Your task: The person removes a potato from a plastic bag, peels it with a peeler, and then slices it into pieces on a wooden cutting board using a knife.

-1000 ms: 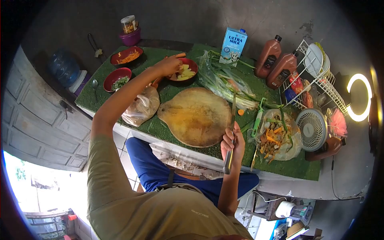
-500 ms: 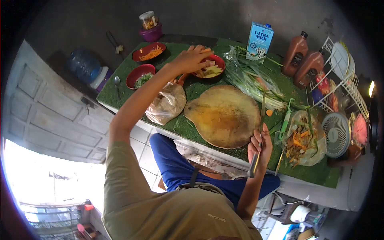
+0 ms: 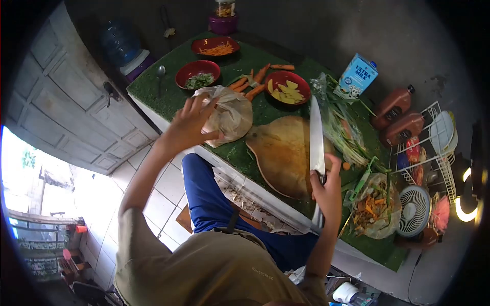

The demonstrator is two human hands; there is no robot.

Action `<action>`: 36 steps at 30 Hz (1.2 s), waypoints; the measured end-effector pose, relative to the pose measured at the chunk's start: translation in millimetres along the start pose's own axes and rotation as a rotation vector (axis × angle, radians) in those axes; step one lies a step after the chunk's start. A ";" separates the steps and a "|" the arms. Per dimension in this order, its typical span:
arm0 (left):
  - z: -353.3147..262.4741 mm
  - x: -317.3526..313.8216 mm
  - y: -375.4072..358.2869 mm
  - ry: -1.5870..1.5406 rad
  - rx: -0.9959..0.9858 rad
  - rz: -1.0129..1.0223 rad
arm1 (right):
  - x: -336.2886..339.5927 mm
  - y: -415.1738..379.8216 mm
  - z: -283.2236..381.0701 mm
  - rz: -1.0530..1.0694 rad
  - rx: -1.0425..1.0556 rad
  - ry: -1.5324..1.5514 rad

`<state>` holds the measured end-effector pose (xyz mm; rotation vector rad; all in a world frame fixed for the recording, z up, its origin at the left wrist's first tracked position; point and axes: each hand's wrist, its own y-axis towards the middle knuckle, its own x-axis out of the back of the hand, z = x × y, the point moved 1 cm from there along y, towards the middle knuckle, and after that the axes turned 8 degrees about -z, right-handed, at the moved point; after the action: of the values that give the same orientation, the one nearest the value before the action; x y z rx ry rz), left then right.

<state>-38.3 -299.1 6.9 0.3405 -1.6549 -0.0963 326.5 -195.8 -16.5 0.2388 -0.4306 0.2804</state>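
My left hand (image 3: 191, 125) is at the plastic bag (image 3: 229, 116), its fingers spread over the bag's left side. My right hand (image 3: 328, 191) is closed round the handle of a large knife (image 3: 316, 135), whose blade points up and away over the right part of the round wooden board (image 3: 280, 153). Behind the board stands a red bowl of pale yellow slices (image 3: 287, 92). Whole carrots (image 3: 259, 76) lie between this bowl and the bag. A bowl of chopped greens (image 3: 198, 80) and a dish of shredded carrot (image 3: 217, 49) stand at the back left.
Leafy greens in plastic (image 3: 342, 125) lie right of the board. A milk carton (image 3: 359, 76), two brown bottles (image 3: 398, 115), a wire rack (image 3: 434, 148), a small fan (image 3: 414, 210) and a bag of peelings (image 3: 375, 206) are further right. A spoon (image 3: 161, 72) lies at left.
My left hand has moved from the bowl of yellow slices back to the plastic bag. The knife in my right hand has turned, its blade now showing broad side. The view has shifted.
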 end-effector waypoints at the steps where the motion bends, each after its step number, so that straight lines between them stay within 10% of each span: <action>1: 3.6 -27.6 -7.5 -0.125 0.001 -0.176 | -0.8 11.7 -4.0 0.054 0.137 -0.114; 6: -9.7 -56.8 -31.0 -0.266 0.074 -0.467 | 1.9 34.3 27.1 0.430 -0.104 -0.116; 15: -5.1 -93.7 -56.0 -0.336 0.020 -0.970 | -6.3 30.5 14.5 0.301 0.152 -0.495; 23: 12.0 -51.1 -57.9 -0.315 -0.048 -0.507 | -26.3 46.1 17.7 0.147 0.541 -0.975; 32: 1.6 -48.7 -57.5 -0.320 0.035 -0.477 | -129.8 80.6 147.4 0.356 0.959 -0.466; 36: -6.2 -55.9 -62.8 -0.320 0.086 -0.551 | -170.4 102.2 148.9 0.476 1.176 -0.770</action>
<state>-17.7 -342.5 -62.4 0.8777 -1.8414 -0.5153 89.9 -179.6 56.9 1.4343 -1.0576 0.9088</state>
